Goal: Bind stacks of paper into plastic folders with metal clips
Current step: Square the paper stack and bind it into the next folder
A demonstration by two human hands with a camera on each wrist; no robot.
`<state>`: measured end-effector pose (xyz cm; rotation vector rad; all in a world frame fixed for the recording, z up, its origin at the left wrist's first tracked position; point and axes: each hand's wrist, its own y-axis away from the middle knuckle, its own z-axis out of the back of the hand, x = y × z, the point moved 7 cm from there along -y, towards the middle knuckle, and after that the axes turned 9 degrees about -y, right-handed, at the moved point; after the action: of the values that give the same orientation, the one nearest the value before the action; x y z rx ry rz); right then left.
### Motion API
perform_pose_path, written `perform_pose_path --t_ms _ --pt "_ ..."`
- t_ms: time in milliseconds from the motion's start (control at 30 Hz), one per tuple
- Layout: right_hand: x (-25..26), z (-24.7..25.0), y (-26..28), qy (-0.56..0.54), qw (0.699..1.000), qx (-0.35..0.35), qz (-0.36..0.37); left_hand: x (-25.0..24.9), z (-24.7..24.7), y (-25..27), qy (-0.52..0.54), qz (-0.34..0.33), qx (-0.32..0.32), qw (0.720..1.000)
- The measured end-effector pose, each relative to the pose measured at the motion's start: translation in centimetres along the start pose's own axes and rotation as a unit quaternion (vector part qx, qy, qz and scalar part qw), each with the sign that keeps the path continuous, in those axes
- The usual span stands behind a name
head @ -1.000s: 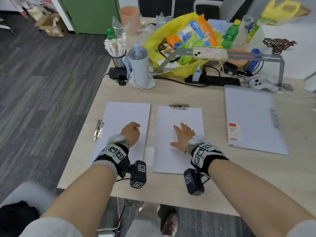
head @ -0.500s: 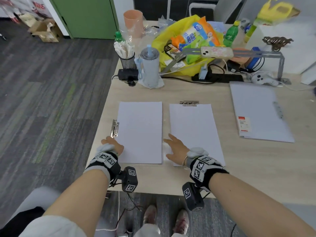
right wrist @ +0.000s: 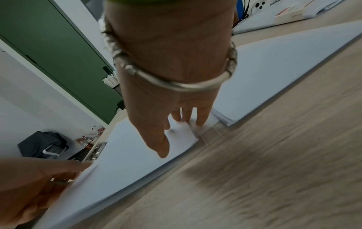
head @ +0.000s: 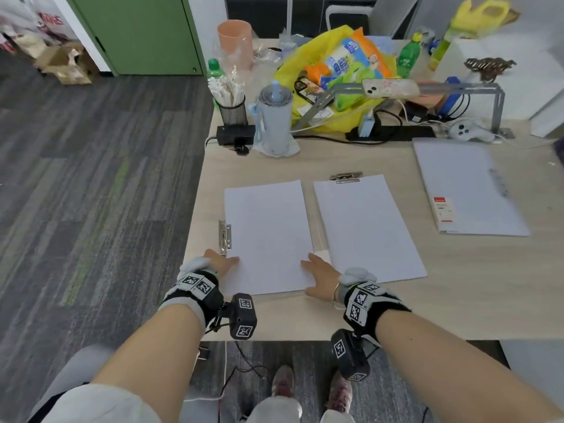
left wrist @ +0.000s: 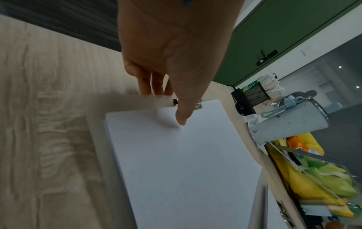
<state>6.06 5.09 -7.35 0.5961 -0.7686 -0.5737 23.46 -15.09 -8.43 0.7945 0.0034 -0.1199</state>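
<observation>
Two white paper stacks lie side by side on clear plastic folders. The left paper stack (head: 268,236) (left wrist: 176,162) (right wrist: 125,155) has a metal clip (head: 225,238) at its left edge. The right paper stack (head: 366,227) has its own clip (head: 346,177) at the far edge. My left hand (head: 224,262) (left wrist: 166,106) pinches the left stack's near-left corner, thumb on top, fingers under the edge. My right hand (head: 312,267) (right wrist: 182,133) rests at the near-right corner, thumb flat on the paper, straight fingertips (right wrist: 199,119) against its right edge.
A third folder (head: 467,187) with a red label lies at the right. Along the table's far side stand a blue tumbler (head: 274,123), a mesh pen cup (head: 233,109), a yellow bag of snacks (head: 335,71), a phone on a metal stand (head: 392,88) and a power strip (head: 393,132).
Both hands have slid back from the middle of the sheets to the near corners of the left stack. The right hand crossed over from the right stack.
</observation>
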Motion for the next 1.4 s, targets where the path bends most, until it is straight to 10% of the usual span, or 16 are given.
perform_pose_path --t_ms 600,1067,1400 --pt "2.5 3.1 5.8 -0.118 0.991 -0.041 0.040 -11.5 6.2 13.6 0.231 -0.321 -0.002 0.919" --pt "-1.6 10.9 12.9 -0.327 0.912 -0.212 0.132 -21.2 2.0 19.7 0.254 -0.428 -0.014 0.867" --pt "-9.9 14.4 14.2 -0.430 0.856 -0.276 0.084 -24.6 -8.8 20.1 -0.013 -0.449 -0.050 0.892"
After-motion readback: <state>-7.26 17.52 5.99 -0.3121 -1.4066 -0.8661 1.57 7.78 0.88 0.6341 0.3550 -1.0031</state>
